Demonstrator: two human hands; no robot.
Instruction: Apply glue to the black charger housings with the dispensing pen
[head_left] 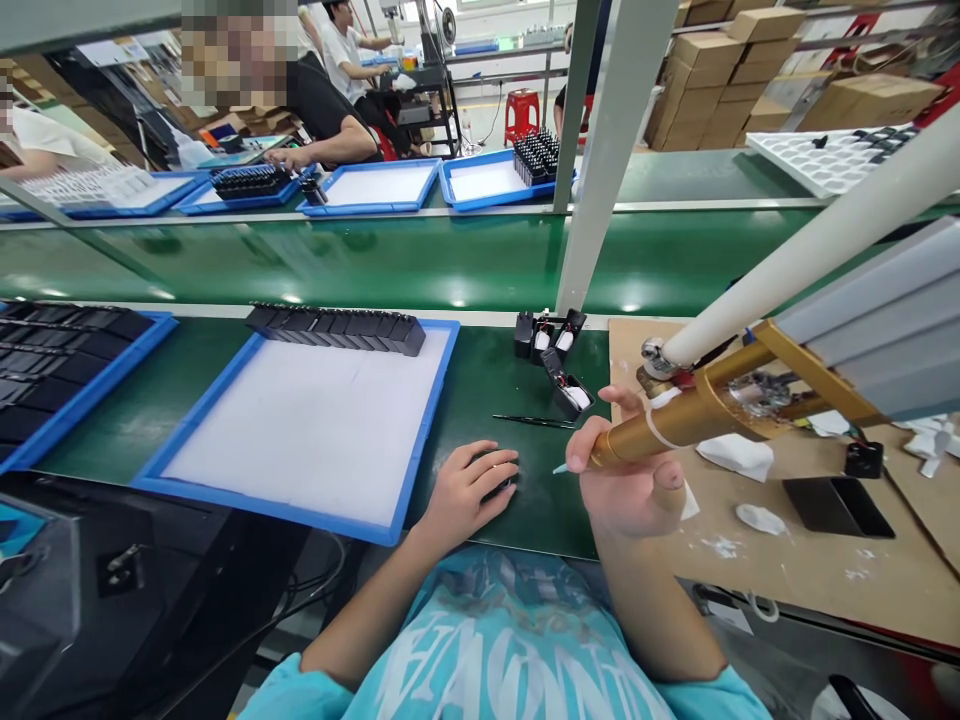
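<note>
My left hand [466, 492] rests on the green work surface, its fingers curled over a small black part [501, 488] that they mostly hide. To its right, my right hand [634, 500] is wrapped round a gold-coloured glue dispenser [649, 432]. The dispenser's pale teal nozzle [560, 469] points left, apart from the black part. Beyond my hands stand several small open black boxes with white inside, among them one box [574, 397] with its lid up. Dark tweezers [532, 420] lie between those boxes and my hands.
Left of my hands is a blue-rimmed tray [424, 440] with a row of black boxes [337, 330] along its far edge. Another loaded tray [90, 375] is farther left. A white pole [810, 240] slants over brown cardboard [810, 560] at right. Co-workers sit across the green belt [375, 260].
</note>
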